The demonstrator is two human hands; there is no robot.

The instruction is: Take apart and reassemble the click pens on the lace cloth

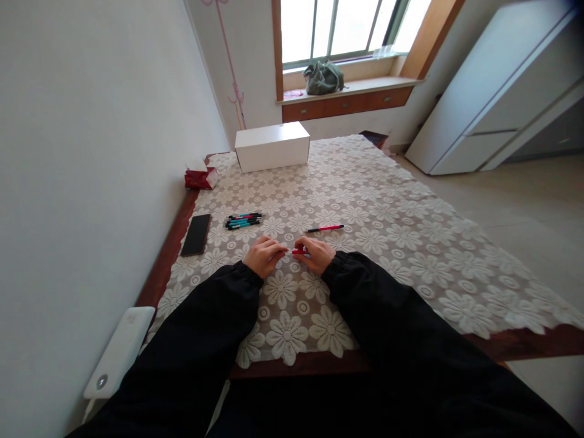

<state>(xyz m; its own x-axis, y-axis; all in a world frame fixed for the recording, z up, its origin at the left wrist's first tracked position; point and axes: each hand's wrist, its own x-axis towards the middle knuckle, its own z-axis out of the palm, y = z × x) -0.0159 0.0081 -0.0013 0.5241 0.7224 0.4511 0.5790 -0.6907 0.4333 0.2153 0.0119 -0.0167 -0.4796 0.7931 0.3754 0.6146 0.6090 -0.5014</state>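
Both hands meet over the lace-covered surface (387, 231): the left hand (263, 255) and right hand (318, 253) are closed on the ends of a red pen (298, 251), its long axis lying left-right between them (another red pen (325, 229) lies just beyond).

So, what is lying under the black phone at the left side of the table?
The black phone lies flat, partly on the lace tablecloth, partly on the wooden table edge. Whatever lies directly beneath it is covered.
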